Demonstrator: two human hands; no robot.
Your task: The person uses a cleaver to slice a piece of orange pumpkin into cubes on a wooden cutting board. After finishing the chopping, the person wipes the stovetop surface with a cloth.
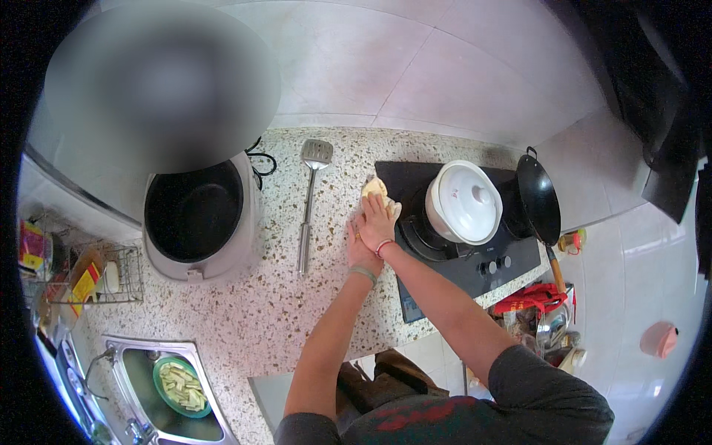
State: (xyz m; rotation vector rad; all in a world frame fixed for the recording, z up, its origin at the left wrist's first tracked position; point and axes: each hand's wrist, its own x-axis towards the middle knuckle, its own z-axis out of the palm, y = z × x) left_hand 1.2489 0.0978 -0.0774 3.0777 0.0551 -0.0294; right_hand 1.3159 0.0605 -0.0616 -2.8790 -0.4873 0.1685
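Note:
A pale yellow cloth (376, 187) lies bunched on the counter at the left edge of the black gas hob (415, 278). My right hand (377, 222) presses down on the cloth, fingers gripping its near part. Close against it on the left is my left hand (358, 251), low over the counter; its fingers are mostly hidden by the right hand. A white lidded pot (466, 204) stands on the hob, just right of my hands. To their left, a metal slotted spatula (308, 208) rests on the speckled counter (289, 319).
At the left stands an open cooker (248, 222) with a dark inner pot. A black wok (538, 196) leans at the hob's right end. In the sink (133, 371), lower left, sits a green basin (165, 397) of pale cut pieces. A wire rack (133, 274) is beyond it.

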